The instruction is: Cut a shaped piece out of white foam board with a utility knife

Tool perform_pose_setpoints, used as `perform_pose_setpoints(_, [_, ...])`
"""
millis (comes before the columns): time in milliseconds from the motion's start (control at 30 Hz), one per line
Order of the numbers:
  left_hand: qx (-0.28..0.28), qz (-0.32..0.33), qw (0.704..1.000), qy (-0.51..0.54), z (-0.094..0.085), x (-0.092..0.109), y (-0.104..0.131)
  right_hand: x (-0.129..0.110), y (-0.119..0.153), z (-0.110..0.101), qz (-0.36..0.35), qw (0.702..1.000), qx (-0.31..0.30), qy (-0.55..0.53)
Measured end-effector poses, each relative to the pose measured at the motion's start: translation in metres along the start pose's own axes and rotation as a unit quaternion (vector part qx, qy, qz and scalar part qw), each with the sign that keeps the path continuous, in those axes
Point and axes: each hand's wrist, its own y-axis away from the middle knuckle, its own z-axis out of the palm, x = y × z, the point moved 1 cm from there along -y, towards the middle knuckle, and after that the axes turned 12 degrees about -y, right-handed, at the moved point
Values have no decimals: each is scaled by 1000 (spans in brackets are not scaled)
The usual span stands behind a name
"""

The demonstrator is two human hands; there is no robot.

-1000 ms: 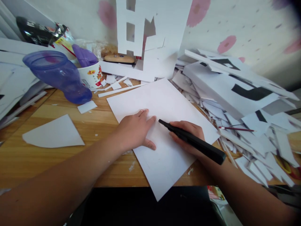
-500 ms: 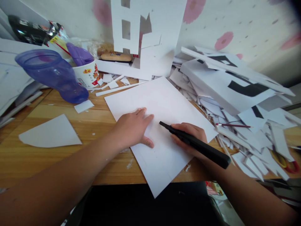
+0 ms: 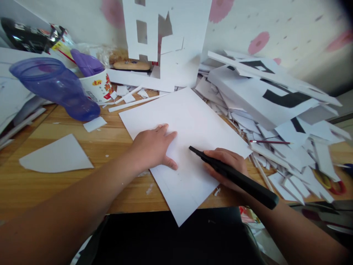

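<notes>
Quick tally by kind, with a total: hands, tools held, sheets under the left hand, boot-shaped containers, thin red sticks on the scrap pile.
Hands: 2 (left hand, right hand)
Black tool: 1
White sheet: 1
Boot-shaped container: 1
Red stick: 1
Total: 6

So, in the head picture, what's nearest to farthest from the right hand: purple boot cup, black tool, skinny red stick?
From the right hand:
1. Black tool: held in it.
2. Skinny red stick: on scraps, right side.
3. Purple boot cup: far left.
</notes>
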Motion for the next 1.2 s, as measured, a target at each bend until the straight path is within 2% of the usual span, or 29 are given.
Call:
perform_pose_setpoints(233, [-17,-3,1000,-6,-2,0,-1,-4,11,-4,9,1000,0,-16])
perform_pose_setpoints(600, [1,3,1000,-8,6,-3,-3,-9,31,-12,-8,1000,-7,2])
perform_pose_setpoints(767, [-6,3,1000,-13,4,-2,-2,-13,40,-18,-11,1000,-20,12])
perform_pose_setpoints(967, [-13,-6,1000,-12,3,-2,0,-17,54,-22,-17,999,1,44])
perform_pose_setpoints(1200, [-15,-4,1000,-8,2,-3,0,-25,63,-27,-34,999,-3,29])
